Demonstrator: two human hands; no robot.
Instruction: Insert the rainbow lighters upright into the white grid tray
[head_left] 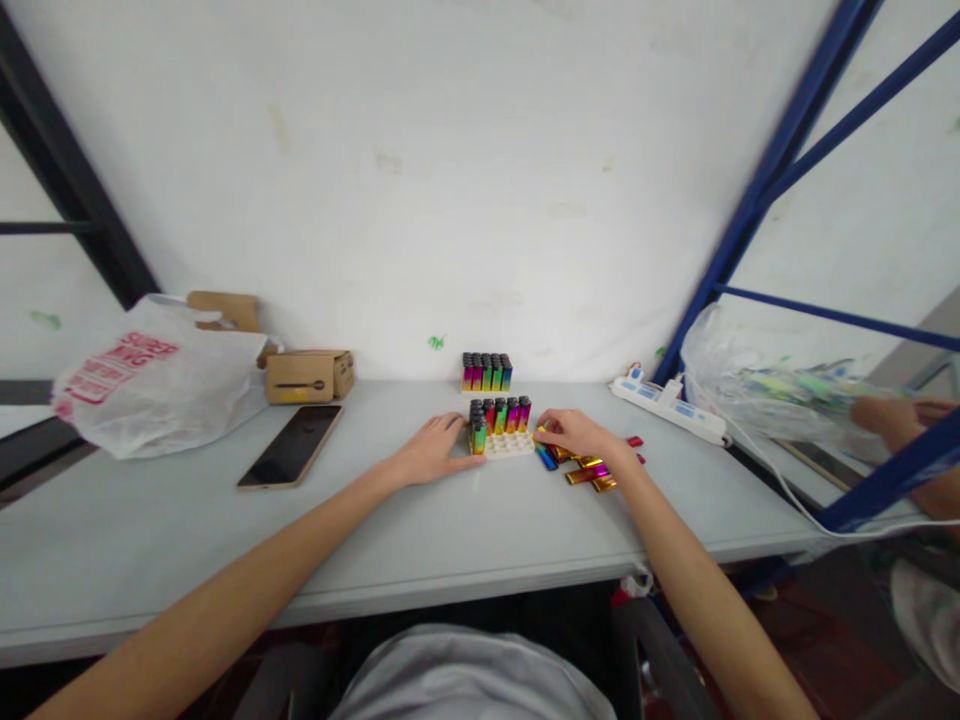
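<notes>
A white slotted tray (pixel 511 446) sits mid-table with several shiny rainbow-coloured lighters (pixel 501 413) standing in its back rows. My left hand (pixel 431 452) rests flat on the table against the tray's left side, fingers stretched toward it. My right hand (pixel 576 434) is at the tray's right edge, fingers curled over a loose lighter from the pile (pixel 589 468) lying on the table beneath it. A second filled group of lighters (pixel 487 372) stands behind, near the wall.
A phone (pixel 292 446) lies left of the tray, with a small cardboard box (pixel 308 376) and a white plastic bag (pixel 154 385) behind it. A white power strip (pixel 667 404) lies at the right. Another person's hand (pixel 892 416) reaches by a clear bag (pixel 757 385) past the blue frame.
</notes>
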